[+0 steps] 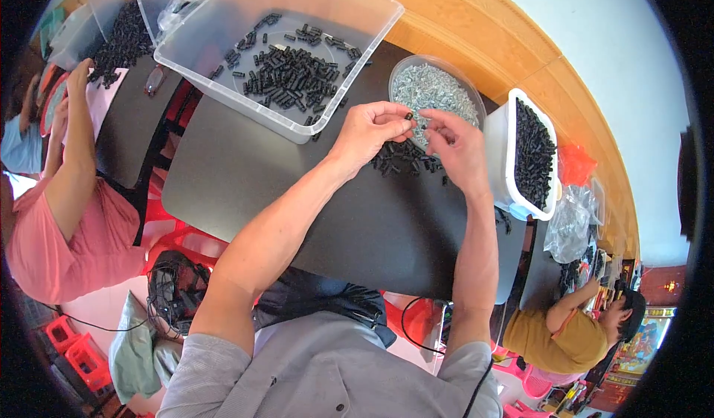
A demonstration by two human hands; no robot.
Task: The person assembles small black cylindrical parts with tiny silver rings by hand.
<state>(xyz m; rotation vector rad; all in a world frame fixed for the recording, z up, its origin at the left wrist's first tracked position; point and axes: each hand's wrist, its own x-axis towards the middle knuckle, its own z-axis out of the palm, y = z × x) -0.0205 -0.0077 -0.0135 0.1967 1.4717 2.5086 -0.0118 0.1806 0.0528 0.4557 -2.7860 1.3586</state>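
My left hand (370,130) pinches a small black plastic part (408,116) between thumb and fingers. My right hand (455,144) meets it fingertip to fingertip and seems to hold a tiny silver screw, too small to tell for sure. Both hands hover over a loose pile of black parts (401,156) on the black table (245,187). Just behind the fingers stands a round clear bowl of silver screws (435,91).
A large clear bin (349,1) with several black parts sits at the back left. A white tub of black parts (532,154) stands to the right. A person in pink works at the left, another in a mustard shirt at the lower right.
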